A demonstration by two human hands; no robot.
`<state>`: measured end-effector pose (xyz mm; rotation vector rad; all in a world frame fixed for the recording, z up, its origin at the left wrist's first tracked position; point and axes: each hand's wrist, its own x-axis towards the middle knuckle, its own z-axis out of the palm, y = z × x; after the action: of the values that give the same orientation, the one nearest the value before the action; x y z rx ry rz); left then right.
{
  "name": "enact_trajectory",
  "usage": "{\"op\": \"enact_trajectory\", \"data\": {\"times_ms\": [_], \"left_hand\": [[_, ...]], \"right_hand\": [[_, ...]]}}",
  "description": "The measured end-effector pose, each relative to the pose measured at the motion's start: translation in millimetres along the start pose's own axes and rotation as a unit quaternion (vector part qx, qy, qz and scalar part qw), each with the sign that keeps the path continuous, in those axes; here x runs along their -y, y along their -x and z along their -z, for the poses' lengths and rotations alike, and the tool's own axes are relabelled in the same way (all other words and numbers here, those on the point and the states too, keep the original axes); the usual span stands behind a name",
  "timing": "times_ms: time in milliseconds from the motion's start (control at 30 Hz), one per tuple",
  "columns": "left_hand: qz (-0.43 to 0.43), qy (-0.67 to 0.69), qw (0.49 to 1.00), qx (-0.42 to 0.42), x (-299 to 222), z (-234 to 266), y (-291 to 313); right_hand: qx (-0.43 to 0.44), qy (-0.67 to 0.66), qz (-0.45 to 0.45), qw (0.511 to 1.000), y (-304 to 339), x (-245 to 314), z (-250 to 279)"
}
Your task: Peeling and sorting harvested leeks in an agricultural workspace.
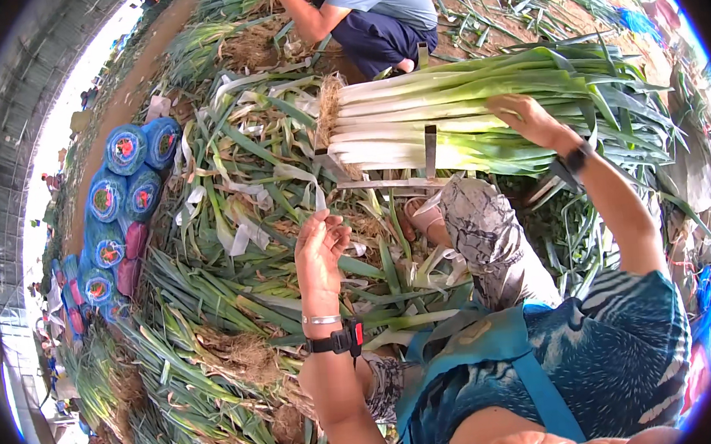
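Our right hand upon the leeks
It lies opened; our left hand is half curled, its grip we cannot tell.

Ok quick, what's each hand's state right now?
Left hand: fingers loosely curled; cannot tell whether it pinches the white strip at its fingertips.
Right hand: open, on the bundle of green onions.

Brt overall; leeks well lit; glare L/R edges, bluish fringing; fisheye dist., dk corners.
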<state>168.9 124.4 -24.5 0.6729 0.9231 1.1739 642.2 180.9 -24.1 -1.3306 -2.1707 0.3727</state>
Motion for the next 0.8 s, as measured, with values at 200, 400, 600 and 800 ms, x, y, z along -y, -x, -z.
{"op": "enact_trajectory", "data": {"times_ms": [200,400,600,800], "left_hand": [[-0.008,-0.001,1.000,0.019,1.7,4.5,10.4],[-0.006,0.000,1.000,0.008,1.9,9.2,22.6],[-0.027,0.008,1.000,0.000,-1.4,15.1,27.4],[-0.008,-0.005,1.000,-0.015,3.6,18.6,31.1]], "right_hand": [[0.104,0.294,-0.185,0.932,130.4,30.8,57.2],[0.053,0.344,-0.186,0.919,138.6,24.2,94.4],[-0.057,0.217,-0.184,0.957,145.9,-42.5,121.1],[-0.067,0.201,-0.172,0.962,149.9,-65.7,110.0]]}}
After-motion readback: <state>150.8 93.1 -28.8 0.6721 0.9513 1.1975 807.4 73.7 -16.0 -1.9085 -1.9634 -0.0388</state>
